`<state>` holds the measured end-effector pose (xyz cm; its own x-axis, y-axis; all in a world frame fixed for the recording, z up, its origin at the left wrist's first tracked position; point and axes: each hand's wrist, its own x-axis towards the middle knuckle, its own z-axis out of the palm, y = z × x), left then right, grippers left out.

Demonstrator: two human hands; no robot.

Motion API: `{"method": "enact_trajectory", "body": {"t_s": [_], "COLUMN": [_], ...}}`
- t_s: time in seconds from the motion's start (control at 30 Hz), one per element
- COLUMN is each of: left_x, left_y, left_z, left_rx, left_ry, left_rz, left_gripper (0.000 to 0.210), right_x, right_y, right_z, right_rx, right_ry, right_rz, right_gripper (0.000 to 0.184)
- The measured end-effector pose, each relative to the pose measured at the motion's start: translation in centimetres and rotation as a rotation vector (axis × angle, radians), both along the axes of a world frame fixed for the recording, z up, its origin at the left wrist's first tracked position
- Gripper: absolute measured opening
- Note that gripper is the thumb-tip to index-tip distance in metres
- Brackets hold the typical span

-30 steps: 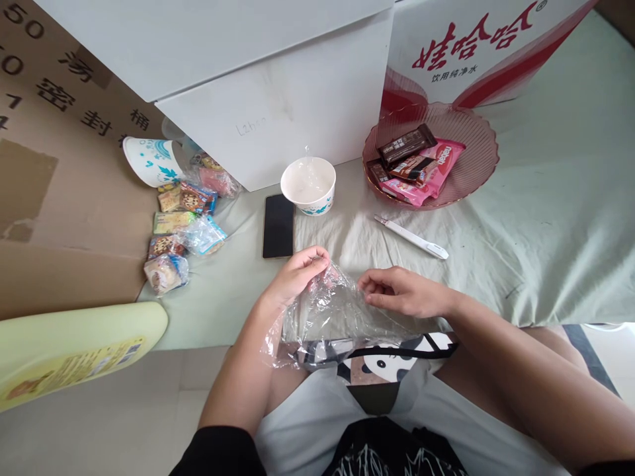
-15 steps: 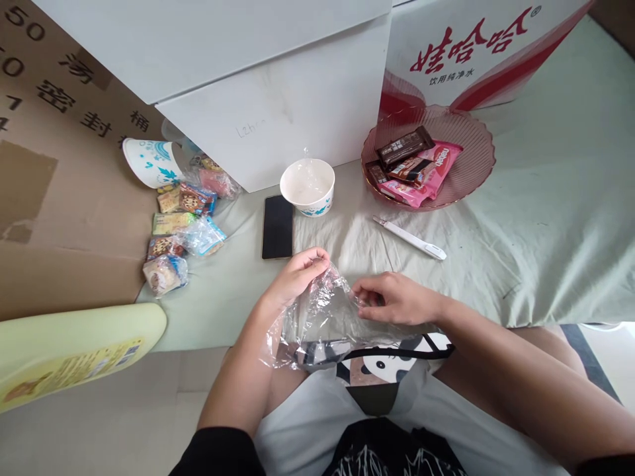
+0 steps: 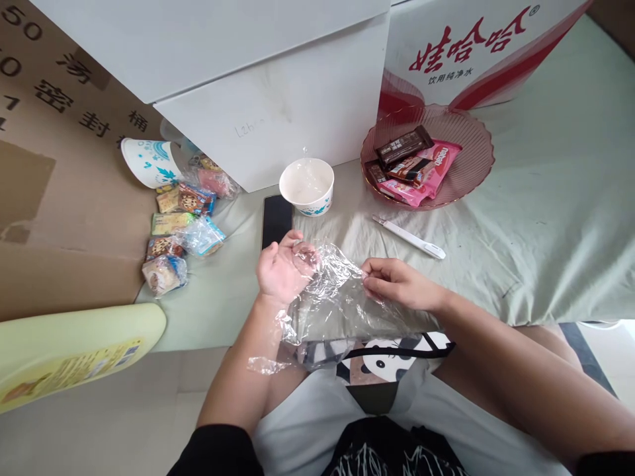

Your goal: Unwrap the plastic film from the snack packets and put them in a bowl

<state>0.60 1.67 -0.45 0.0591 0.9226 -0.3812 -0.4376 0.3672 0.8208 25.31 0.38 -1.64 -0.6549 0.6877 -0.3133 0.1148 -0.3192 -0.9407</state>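
Observation:
A crumpled sheet of clear plastic film (image 3: 337, 277) stretches between my hands above the cloth's front edge. My left hand (image 3: 285, 270) is turned palm up with its fingers apart, and the film lies against its fingers. On the other side, my right hand (image 3: 394, 281) pinches the film's edge between thumb and fingertips. Behind them stands a white paper bowl (image 3: 307, 188) with a blue pattern and some clear film in it. A black phone (image 3: 276, 221) lies beside the bowl, partly covered by my left hand.
A pink glass bowl (image 3: 476, 165) holds several wrapped snacks. In front of it lies a white utility knife (image 3: 409, 237). Several packaged snacks (image 3: 171, 244) and a tipped paper cup (image 3: 151, 162) are at the left. White boxes (image 3: 278, 106) stand along the back.
My left hand has turned palm up and opened its fingers, shifting slightly left. My right hand has risen a little and pinches the film, which is more spread out.

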Motion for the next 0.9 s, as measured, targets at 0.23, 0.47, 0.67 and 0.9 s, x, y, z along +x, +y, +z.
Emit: {"method": "enact_trajectory", "body": {"t_s": [0.23,0.47,0.67,0.9], "left_x": [2.1,1.5,3.2,3.7], "left_y": [-0.8,-1.0,-1.7,-0.1], "left_z": [-1.7,-3.6,-3.7,-2.4], "left_rx": [0.006,0.197,0.104,0.01], "left_ry": [-0.171,-0.207,-0.059,0.093], "left_rz": [-0.396,-0.696,-0.589,-0.057], "left_gripper": [0.095,0.103,0.112,0.042], "right_x": [-0.5,-1.0,-1.4,-1.2], "right_y": [0.0,0.0,-0.2,-0.2], "right_z": [-0.4,-0.4,-0.6,-1.0], "right_rx": [-0.025,0.053,0.055,0.039], "right_ry": [0.004,-0.04,-0.044,-0.02], "right_rz": [-0.249,-0.419,-0.433,-0.391], "right_gripper": [0.038,0.046,0.047,0.039]}}
